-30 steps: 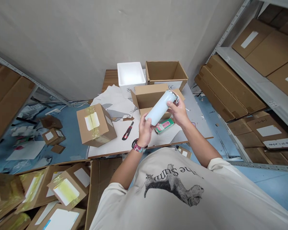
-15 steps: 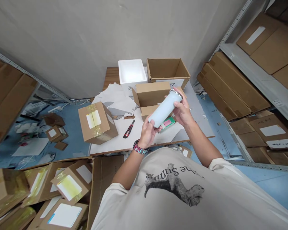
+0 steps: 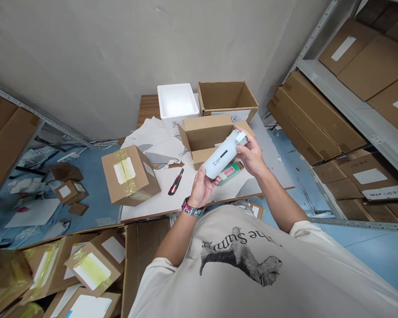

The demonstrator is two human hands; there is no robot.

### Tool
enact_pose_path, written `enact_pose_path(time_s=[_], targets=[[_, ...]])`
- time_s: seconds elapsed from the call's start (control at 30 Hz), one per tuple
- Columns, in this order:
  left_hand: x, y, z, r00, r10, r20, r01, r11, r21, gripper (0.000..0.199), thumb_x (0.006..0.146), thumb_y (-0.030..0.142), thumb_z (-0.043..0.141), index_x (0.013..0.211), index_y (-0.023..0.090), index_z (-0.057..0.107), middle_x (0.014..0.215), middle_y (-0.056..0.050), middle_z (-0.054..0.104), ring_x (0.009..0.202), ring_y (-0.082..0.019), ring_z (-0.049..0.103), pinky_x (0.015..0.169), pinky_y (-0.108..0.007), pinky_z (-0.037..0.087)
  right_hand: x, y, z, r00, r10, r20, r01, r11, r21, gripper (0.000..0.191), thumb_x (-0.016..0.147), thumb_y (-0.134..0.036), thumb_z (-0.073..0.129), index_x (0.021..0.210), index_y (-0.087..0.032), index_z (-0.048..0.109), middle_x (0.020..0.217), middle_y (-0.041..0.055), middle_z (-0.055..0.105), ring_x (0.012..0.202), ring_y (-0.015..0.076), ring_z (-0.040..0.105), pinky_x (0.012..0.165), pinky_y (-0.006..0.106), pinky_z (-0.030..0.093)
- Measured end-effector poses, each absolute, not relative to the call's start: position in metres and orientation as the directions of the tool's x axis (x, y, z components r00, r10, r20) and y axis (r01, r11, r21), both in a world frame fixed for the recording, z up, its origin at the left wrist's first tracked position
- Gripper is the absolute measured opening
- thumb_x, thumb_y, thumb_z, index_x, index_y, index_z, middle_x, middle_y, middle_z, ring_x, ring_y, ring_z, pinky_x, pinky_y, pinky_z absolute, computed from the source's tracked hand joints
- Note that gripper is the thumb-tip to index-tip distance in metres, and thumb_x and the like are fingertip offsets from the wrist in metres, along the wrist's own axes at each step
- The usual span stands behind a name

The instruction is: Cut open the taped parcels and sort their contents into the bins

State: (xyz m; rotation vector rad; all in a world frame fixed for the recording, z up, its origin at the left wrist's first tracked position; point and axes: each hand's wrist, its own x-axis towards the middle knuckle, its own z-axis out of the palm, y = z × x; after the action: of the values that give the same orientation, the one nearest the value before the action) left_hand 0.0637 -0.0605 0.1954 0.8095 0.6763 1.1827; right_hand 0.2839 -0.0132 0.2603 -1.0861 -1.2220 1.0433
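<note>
Frame centre: left hand (image 3: 200,189) and right hand (image 3: 252,155) closed around pale-blue cylindrical bottle (image 3: 223,155), likely inspection; next move needs steady hold.

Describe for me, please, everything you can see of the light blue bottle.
The light blue bottle is a slim cylinder with a smooth surface; its material cannot be told. Its side bears dark lettering reading "NICE" and a small black mark. A pale blue tab shows at the top. It is tilted, held above the table, with the left hand at its base and the right hand near its top.
</note>
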Motion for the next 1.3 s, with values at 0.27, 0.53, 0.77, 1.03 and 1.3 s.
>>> enact_pose_path(time_s=[0.27,0.53,0.77,1.03,1.3], targets=[[0.070,-0.046,0.183,0.060,0.975,0.214,-0.332,-0.183,0.925,0.077,0.094,0.066,0.091,0.155,0.029,0.060,0.160,-0.015,0.060,0.140,-0.035,0.069,0.105,-0.050,0.070,0.288,-0.006,0.259,0.073,0.981,0.180,-0.038,0.183,-0.982,0.097,0.087,-0.079,0.090,0.172,-0.045,0.056,0.167,0.0047,0.066,0.132,0.0337,0.075,0.101,0.053,0.074],[0.091,-0.038,0.190,0.119,0.982,0.145,-0.370,-0.092,0.924,0.089,0.083,0.065,0.101,0.153,0.027,0.062,0.160,-0.016,0.065,0.143,-0.036,0.069,0.112,-0.047,0.067,0.303,0.006,0.263,0.150,0.966,0.211,0.026,0.209,-0.978,0.104,0.080,-0.081,0.093,0.168,-0.037,0.060,0.173,0.0102,0.062,0.143,0.0403,0.067,0.101,0.051,0.071],[0.084,-0.029,0.190,0.508,0.833,-0.220,-0.503,0.494,0.709,0.078,0.101,0.082,0.073,0.143,0.017,0.067,0.128,-0.021,0.083,0.100,-0.028,0.083,0.073,-0.033,0.065,0.307,0.000,0.266,0.165,0.972,0.167,0.075,0.156,-0.985,0.104,0.077,-0.084,0.093,0.165,-0.036,0.064,0.170,0.0114,0.064,0.145,0.0397,0.067,0.110,0.052,0.067],[0.085,-0.029,0.177,0.386,0.879,-0.280,-0.482,0.451,0.751,0.070,0.099,0.079,0.074,0.136,0.020,0.068,0.119,-0.012,0.083,0.088,-0.022,0.079,0.060,-0.027,0.055,0.319,-0.005,0.256,0.109,0.994,0.023,0.063,0.017,-0.998,0.089,0.080,-0.072,0.096,0.156,-0.034,0.071,0.156,0.0094,0.073,0.122,0.0352,0.075,0.084,0.046,0.074],[0.105,-0.024,0.115,0.411,0.905,-0.111,-0.057,0.147,0.987,0.062,0.107,0.072,0.068,0.140,0.020,0.075,0.128,-0.017,0.081,0.116,-0.033,0.078,0.102,-0.050,0.064,0.373,-0.012,0.255,0.294,0.941,0.170,0.233,0.102,-0.967,0.074,0.071,-0.055,0.103,0.137,-0.030,0.079,0.141,0.0091,0.078,0.134,0.0383,0.071,0.115,0.054,0.062]])
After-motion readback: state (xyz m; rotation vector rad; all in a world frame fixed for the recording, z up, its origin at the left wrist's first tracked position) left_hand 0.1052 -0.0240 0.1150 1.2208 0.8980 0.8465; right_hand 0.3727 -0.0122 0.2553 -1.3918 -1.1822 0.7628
